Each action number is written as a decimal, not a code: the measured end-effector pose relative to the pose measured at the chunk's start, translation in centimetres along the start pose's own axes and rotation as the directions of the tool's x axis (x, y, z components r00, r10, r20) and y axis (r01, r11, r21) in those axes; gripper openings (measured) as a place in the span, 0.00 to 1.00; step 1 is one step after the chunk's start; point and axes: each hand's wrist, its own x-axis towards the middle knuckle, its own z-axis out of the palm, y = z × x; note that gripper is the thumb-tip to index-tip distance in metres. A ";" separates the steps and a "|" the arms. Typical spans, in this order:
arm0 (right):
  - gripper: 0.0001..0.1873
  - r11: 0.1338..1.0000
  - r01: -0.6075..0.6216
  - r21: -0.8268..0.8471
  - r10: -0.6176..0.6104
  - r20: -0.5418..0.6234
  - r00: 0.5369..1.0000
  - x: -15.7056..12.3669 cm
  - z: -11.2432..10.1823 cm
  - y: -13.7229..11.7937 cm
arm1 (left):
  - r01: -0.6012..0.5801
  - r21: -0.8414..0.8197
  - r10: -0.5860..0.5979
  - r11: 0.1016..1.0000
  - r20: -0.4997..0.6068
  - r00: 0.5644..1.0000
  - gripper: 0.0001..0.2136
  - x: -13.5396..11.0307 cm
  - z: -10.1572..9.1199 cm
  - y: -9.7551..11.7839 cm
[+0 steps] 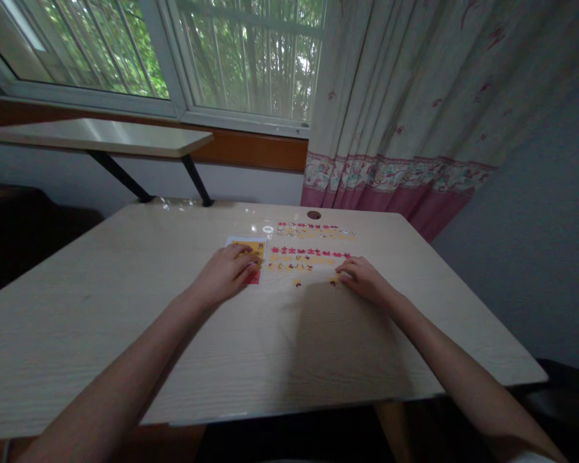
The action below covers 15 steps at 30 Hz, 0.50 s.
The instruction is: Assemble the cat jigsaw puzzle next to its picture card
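Observation:
A small yellow and red picture card (252,247) lies on the pale wooden table (125,308). My left hand (224,273) rests flat on its near half, fingers stretched out. Right of the card, several small pink and yellow puzzle pieces (309,254) lie in rows, with a further row (313,229) behind them. My right hand (364,278) lies at the near right end of the rows, its fingertips curled onto a loose yellow piece (335,280). Another loose piece (297,282) sits between my hands.
A round cable hole (313,215) is near the table's far edge. Behind stand a wall-mounted shelf (101,136) on black brackets, a barred window (183,51) and a flowered curtain (415,109). The table's right edge drops off beside a grey wall.

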 end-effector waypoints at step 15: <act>0.05 0.897 -0.209 0.390 0.225 0.006 0.974 0.3 -1.9 -4.0 | 0.022 -0.650 -0.015 0.759 0.017 1.000 0.09 0.1 2.4 10.0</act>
